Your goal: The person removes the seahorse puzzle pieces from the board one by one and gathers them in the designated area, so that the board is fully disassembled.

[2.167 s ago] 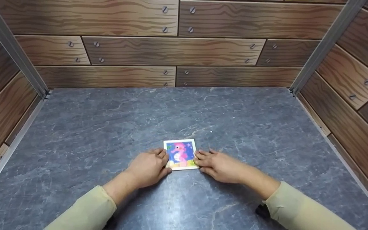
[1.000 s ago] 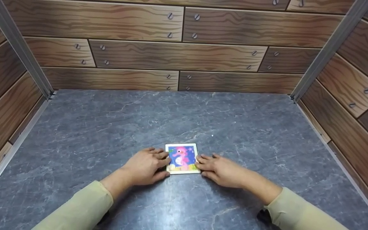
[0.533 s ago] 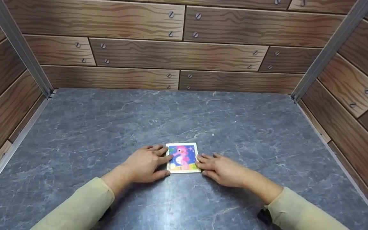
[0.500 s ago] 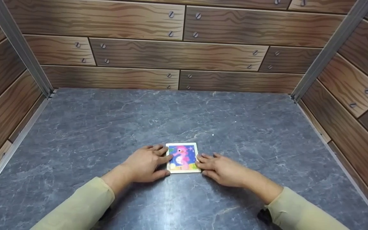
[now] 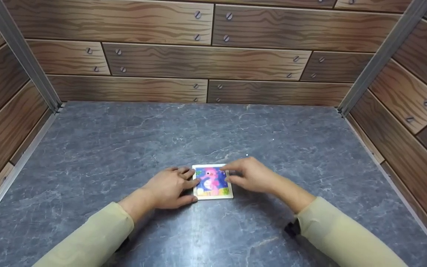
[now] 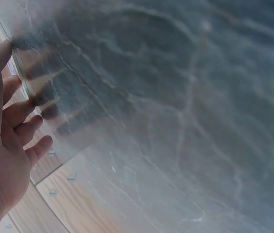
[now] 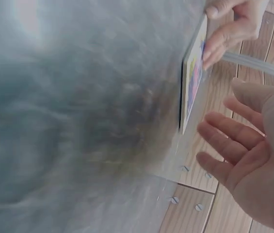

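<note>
A flat square board with a white border and a pink seahorse picture on blue lies on the grey marbled table. My left hand rests at its left side, fingers spread, fingertips touching the border and the thumb at the lower left corner. Above the right edge hovers my right hand, its fingers loosely bent over the upper right part. In the right wrist view the right hand shows relaxed fingers holding nothing, a little apart from the board. The left wrist view shows the left hand against the board's edge.
The grey marbled table runs back to a wall with a wood plank print. Side walls with metal corner posts stand left and right. A small white speck lies beyond the right hand.
My right hand has lifted off the board's right edge and moved up and forward over its upper right part. The left hand has hardly moved in the last half second.
</note>
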Tool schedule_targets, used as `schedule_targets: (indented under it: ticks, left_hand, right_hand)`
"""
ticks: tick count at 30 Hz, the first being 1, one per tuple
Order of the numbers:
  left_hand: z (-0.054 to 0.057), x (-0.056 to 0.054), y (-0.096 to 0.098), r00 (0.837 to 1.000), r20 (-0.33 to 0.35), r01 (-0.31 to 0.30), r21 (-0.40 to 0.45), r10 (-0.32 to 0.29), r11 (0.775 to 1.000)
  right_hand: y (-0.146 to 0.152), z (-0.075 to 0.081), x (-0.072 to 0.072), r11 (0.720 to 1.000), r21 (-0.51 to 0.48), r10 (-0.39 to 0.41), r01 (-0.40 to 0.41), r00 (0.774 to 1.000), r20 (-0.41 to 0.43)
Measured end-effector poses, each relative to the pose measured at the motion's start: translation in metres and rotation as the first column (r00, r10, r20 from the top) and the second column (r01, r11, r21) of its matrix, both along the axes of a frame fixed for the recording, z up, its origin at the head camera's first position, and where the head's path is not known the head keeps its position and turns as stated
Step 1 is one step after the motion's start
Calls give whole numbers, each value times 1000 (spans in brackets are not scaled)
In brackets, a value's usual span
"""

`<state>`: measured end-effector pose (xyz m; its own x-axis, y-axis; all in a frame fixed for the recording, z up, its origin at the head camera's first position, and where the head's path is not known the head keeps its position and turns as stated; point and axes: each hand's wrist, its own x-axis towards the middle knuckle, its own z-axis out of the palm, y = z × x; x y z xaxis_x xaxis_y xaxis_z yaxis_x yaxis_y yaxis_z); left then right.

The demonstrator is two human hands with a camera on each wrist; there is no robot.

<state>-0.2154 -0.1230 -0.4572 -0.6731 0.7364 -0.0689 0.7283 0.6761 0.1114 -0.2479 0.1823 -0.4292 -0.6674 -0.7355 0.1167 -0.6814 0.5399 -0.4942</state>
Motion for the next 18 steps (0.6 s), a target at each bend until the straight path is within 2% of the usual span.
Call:
schedule_targets:
  ticks: [4, 8, 12, 18]
  left_hand:
    - [0, 0, 0, 1000, 0, 1, -4, -1, 1000]
    - [0, 0, 0, 1000, -21, 15, -2, -15, 1000]
    - [1, -1, 1, 999, -29, 21, -9, -21, 1000]
    - [1, 0, 1, 1000, -15, 15, -12, -15, 1000]
  right_hand:
    - [-14, 3, -16, 997, -27, -70, 74, 992, 109]
    - [-28, 4, -27, 991, -71, -94, 111, 972, 213]
    - [-41, 2, -37, 989, -92, -90, 120, 956, 279]
    - [-55, -3, -49, 992, -72, -67, 102, 921, 383]
